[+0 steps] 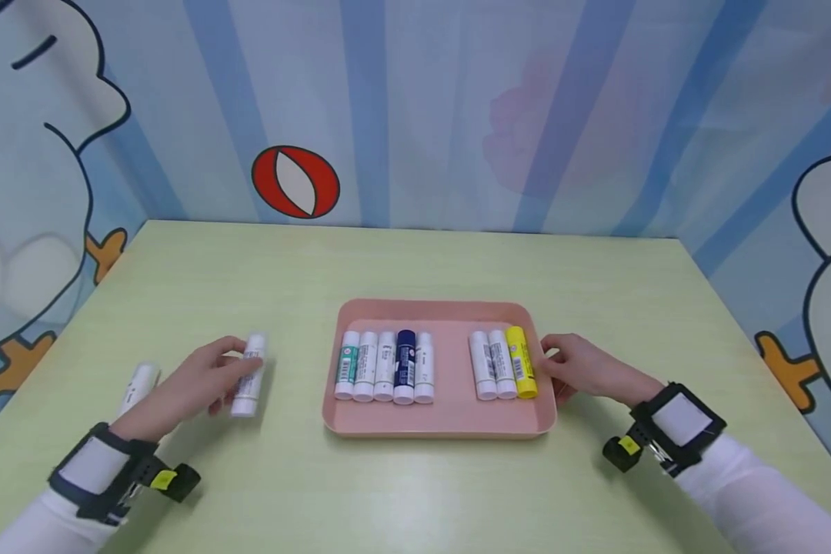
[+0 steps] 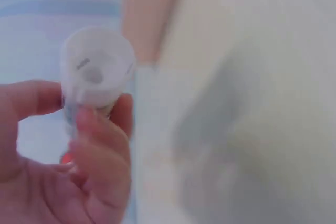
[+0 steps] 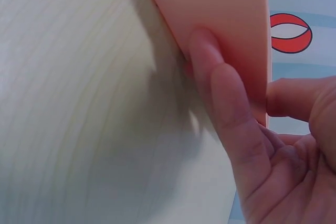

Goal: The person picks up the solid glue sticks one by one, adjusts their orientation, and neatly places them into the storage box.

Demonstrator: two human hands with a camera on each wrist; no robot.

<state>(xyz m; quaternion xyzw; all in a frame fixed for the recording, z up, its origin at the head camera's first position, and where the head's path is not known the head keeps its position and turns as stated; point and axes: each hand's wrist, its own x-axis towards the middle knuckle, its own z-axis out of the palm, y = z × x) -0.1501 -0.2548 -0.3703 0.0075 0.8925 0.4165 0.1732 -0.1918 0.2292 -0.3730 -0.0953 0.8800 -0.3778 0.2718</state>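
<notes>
My left hand (image 1: 211, 377) holds a white glue stick (image 1: 251, 377) between thumb and fingers, left of the pink tray (image 1: 443, 422). In the left wrist view the round, recessed end of this glue stick (image 2: 97, 66) faces the camera. At the tray's right side, my right hand (image 1: 578, 365) grips the edge. Its fingers (image 3: 231, 98) lie along the outer wall of the tray (image 3: 220, 3), with the thumb at the rim. Inside the tray, several glue sticks stand in a row at left, among them a dark blue one (image 1: 405, 365). Two white ones and a yellow one (image 1: 521, 362) lie at right.
Another white glue stick (image 1: 138, 385) lies on the table behind my left wrist, partly hidden by it. The pale green table (image 1: 415, 500) ends at a blue striped backdrop (image 1: 429, 115) with cartoon drawings. A camera (image 1: 180, 482) is strapped at my left wrist, another (image 1: 622, 454) at my right.
</notes>
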